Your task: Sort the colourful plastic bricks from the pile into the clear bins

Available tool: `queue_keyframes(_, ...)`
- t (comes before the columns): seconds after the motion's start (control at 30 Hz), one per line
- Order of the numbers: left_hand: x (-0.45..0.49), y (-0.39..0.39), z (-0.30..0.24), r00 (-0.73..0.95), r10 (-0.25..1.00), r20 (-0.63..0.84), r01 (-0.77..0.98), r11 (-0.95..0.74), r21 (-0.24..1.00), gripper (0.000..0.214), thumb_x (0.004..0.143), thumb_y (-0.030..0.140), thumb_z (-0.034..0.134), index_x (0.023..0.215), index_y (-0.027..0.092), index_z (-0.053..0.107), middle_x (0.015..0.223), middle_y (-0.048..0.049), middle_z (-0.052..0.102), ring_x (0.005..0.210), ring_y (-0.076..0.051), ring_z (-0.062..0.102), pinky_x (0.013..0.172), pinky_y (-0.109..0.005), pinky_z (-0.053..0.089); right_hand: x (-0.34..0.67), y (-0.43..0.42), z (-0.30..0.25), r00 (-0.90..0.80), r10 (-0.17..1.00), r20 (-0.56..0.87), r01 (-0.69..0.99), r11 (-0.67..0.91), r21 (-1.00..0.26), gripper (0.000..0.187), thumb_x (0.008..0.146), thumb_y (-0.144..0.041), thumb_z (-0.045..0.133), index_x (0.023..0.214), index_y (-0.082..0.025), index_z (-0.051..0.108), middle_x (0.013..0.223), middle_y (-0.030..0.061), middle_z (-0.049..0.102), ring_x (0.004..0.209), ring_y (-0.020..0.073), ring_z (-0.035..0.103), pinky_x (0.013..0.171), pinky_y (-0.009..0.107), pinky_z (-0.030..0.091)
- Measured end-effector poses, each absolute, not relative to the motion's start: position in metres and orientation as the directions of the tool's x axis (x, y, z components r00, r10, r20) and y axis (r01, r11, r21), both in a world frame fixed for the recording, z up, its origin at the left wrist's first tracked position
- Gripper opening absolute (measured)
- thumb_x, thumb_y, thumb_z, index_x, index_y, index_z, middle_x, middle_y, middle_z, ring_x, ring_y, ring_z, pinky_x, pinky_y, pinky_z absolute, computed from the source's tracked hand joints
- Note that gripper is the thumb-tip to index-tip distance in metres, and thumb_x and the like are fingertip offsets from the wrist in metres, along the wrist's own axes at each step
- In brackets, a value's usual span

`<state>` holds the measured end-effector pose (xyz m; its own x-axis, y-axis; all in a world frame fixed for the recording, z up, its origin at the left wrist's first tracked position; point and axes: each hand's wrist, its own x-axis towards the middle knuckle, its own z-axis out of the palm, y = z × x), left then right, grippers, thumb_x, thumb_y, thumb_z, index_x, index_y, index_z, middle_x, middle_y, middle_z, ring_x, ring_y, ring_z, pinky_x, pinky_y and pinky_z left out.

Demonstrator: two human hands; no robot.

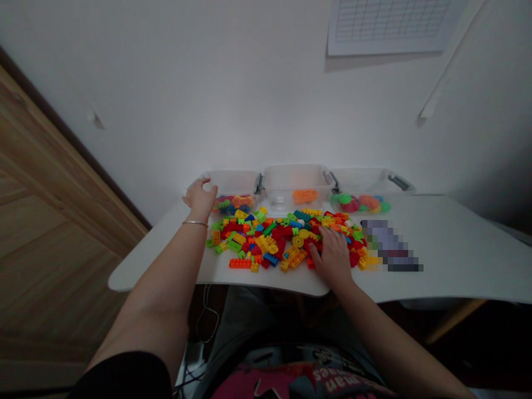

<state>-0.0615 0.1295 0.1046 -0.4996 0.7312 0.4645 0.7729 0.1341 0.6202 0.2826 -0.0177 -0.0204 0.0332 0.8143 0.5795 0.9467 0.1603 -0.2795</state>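
My left hand (200,198) is raised at the left clear bin (233,180), fingers apart and nothing seen in them. Several coloured blocks lie in that bin. Flat over the right part of a heap of toy building blocks (272,241) rests my right hand (334,252), its thumb and fingers spread. Red, yellow and orange blocks surround it; what lies under the palm is hidden. At the heap's front left edge is a long orange block (240,264).
A middle clear bin (274,180) holds an orange block (305,196); a right clear bin (366,180) holds several round coloured pieces. A blurred-out flat object (390,246) lies right of the heap on the white table (465,249). Behind is a wall with a printed sheet (390,27).
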Motion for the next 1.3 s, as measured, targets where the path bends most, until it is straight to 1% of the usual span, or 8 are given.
queue_keyframes(0.07,-0.051,0.120,0.110,-0.427,0.727,0.537,0.808,0.040,0.588,0.036,0.077,0.030,0.065,0.113,0.022,0.064,0.128,-0.0110,0.061,0.125,-0.034,0.049,0.110,-0.056,0.026,0.282,-0.018,-0.020,0.037,0.812,0.583,0.947,0.157,-0.279,0.055,0.096,-0.045,0.038,0.137,-0.010,0.048,0.137,0.0159,0.056,0.130,0.0298,0.045,0.113,0.051,0.027)
queue_keyframes(0.2,-0.028,0.087,0.119,-0.077,0.712,0.698,0.875,-0.287,0.390,0.043,0.075,0.028,0.065,0.118,0.021,0.061,0.134,-0.0109,0.056,0.129,-0.030,0.045,0.111,-0.047,0.027,0.281,-0.019,-0.019,0.040,0.820,0.572,0.952,0.143,-0.272,0.055,0.096,-0.045,0.037,0.136,-0.009,0.049,0.137,0.0155,0.056,0.130,0.0299,0.045,0.114,0.051,0.027)
queue_keyframes(0.37,-0.005,0.032,0.109,0.188,0.718,0.670,0.843,-0.468,0.265,0.037,0.084,0.034,0.057,0.118,0.023,0.062,0.122,-0.0087,0.064,0.118,-0.029,0.054,0.106,-0.045,0.034,0.280,-0.019,-0.018,0.036,0.824,0.566,0.952,0.144,-0.270,0.055,0.096,-0.045,0.038,0.136,-0.009,0.049,0.137,0.0157,0.056,0.131,0.0293,0.045,0.114,0.051,0.028)
queue_keyframes(0.57,0.023,-0.019,0.036,0.224,0.839,0.495,0.885,-0.388,0.258,0.047,0.081,0.037,0.063,0.127,0.026,0.060,0.130,-0.0124,0.061,0.120,-0.034,0.053,0.106,-0.054,0.037,0.281,-0.018,-0.019,0.038,0.826,0.562,0.953,0.139,-0.269,0.055,0.096,-0.044,0.038,0.136,-0.007,0.049,0.137,0.0157,0.056,0.131,0.0301,0.044,0.114,0.051,0.027)
queue_keyframes(0.7,0.039,-0.034,0.003,0.244,0.850,0.468,0.899,-0.379,0.219,0.051,0.080,0.039,0.066,0.130,0.031,0.058,0.141,-0.0135,0.053,0.132,-0.037,0.044,0.113,-0.065,0.024,0.282,-0.018,-0.020,0.034,0.823,0.567,0.952,0.147,-0.270,0.055,0.096,-0.044,0.039,0.136,-0.009,0.048,0.138,0.0152,0.056,0.132,0.0290,0.043,0.115,0.051,0.026)
queue_keyframes(0.93,0.049,-0.025,0.004,0.229,0.854,0.468,0.912,-0.356,0.203,0.039,0.081,0.034,0.066,0.119,0.035,0.065,0.141,-0.0124,0.054,0.130,-0.037,0.046,0.112,-0.070,0.021,0.282,-0.018,-0.020,0.034,0.817,0.576,0.942,0.166,-0.292,0.053,0.095,-0.044,0.038,0.137,-0.012,0.049,0.137,0.0145,0.056,0.132,0.0292,0.043,0.114,0.052,0.025)
queue_keyframes(1.03,0.052,-0.022,0.007,0.223,0.860,0.458,0.916,-0.346,0.204,0.035,0.081,0.035,0.066,0.116,0.031,0.067,0.139,-0.0134,0.054,0.131,-0.038,0.046,0.112,-0.071,0.019,0.283,-0.018,-0.020,0.024,0.815,0.579,0.939,0.180,-0.292,0.052,0.096,-0.044,0.038,0.135,-0.012,0.050,0.137,0.0136,0.057,0.131,0.0294,0.044,0.115,0.052,0.024)
queue_keyframes(1.3,0.062,-0.030,0.008,0.188,0.844,0.502,0.909,-0.343,0.236,0.041,0.085,0.035,0.061,0.125,0.032,0.062,0.142,-0.0134,0.052,0.134,-0.038,0.043,0.115,-0.069,0.013,0.281,-0.024,-0.015,0.001,0.797,0.604,0.954,0.180,-0.238,0.049,0.096,-0.044,0.039,0.133,-0.013,0.052,0.138,0.0125,0.056,0.132,0.0299,0.043,0.116,0.055,0.019)
